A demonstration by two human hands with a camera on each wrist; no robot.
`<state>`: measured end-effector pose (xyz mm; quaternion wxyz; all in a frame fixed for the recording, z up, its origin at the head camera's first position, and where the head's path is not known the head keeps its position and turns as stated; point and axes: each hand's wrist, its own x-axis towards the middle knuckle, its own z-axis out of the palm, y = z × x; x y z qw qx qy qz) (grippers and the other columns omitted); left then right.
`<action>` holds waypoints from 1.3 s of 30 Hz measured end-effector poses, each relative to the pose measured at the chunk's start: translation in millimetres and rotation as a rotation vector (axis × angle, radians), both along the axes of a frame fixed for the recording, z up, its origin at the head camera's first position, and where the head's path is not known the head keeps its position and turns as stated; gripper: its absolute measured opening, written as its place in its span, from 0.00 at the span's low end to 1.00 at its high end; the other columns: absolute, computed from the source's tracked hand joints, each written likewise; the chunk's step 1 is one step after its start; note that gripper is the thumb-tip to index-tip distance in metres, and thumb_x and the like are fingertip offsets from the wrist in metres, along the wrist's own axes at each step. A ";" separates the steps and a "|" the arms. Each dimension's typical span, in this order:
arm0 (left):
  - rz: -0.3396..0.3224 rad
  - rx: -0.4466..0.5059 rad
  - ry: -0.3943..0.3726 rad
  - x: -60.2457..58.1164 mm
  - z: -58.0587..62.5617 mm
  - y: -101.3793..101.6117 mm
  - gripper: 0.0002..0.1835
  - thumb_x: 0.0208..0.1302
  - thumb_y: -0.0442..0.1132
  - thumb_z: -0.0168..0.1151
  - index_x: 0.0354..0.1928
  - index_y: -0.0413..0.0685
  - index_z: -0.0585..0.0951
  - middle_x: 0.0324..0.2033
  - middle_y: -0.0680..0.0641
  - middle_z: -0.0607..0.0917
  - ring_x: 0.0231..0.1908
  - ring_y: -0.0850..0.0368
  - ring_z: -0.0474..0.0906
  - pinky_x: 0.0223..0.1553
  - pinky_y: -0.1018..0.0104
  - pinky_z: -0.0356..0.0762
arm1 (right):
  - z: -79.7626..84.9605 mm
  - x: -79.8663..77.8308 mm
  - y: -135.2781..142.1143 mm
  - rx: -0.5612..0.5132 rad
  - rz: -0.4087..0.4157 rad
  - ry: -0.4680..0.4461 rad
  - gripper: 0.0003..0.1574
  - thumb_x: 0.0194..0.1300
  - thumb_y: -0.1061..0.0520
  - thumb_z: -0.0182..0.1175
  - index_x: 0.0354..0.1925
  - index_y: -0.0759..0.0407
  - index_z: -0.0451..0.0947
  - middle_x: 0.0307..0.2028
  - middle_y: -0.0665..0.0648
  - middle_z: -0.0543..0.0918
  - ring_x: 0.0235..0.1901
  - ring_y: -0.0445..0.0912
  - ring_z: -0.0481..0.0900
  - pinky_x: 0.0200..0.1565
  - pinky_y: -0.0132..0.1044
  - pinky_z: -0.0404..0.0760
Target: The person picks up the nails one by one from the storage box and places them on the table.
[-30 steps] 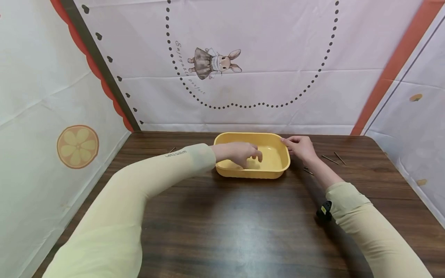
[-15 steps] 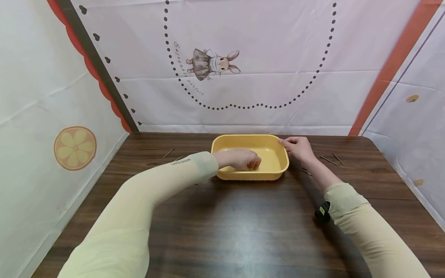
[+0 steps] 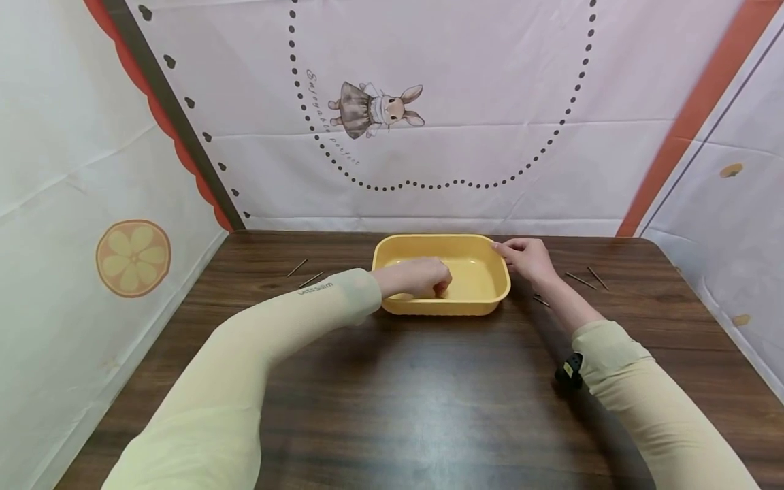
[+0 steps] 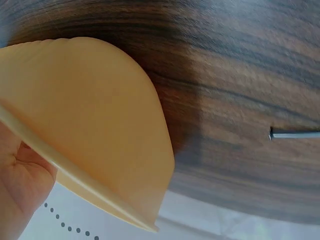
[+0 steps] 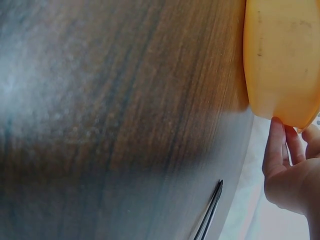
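A yellow plastic basin [image 3: 444, 307] stands toward the back of the brown table. My left hand [image 3: 421, 276] reaches over its left side, fingers bent down toward the basin's floor. Their tips are hidden, and I cannot tell whether they hold anything. The left wrist view shows only part of this hand [image 4: 25, 182] behind the basin's rim. At the far right corner, my right hand [image 3: 528, 260] pinches the basin's rim, thumb at the top and fingers against the outer wall. From the right wrist, those fingers [image 5: 274, 150] touch the basin's end [image 5: 285, 65].
Thin metal rods lie on the table [image 3: 404, 395] on both sides: one rod [image 3: 297, 267] at left, others [image 3: 580, 280] right of the right hand. In the left wrist view a rod [image 4: 295, 135] has a flared end like a nail's. A patterned cloth [image 3: 478, 102] hangs behind.
The left hand's fingers, more spread a second ago, have bent down into the basin, and the hand has shifted slightly left. The right hand stays at the rim.
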<state>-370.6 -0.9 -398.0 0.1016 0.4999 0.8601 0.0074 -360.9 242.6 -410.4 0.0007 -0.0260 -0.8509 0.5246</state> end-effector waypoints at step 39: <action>0.166 -0.056 0.234 0.2 1.5 -18.2 0.11 0.62 0.42 0.66 0.22 0.57 0.79 0.26 0.55 0.81 0.27 0.61 0.74 0.25 0.67 0.73 | 0.3 1.0 1.6 0.008 -0.005 -0.001 0.29 0.69 0.45 0.61 0.50 0.71 0.81 0.25 0.41 0.82 0.24 0.29 0.80 0.30 0.24 0.85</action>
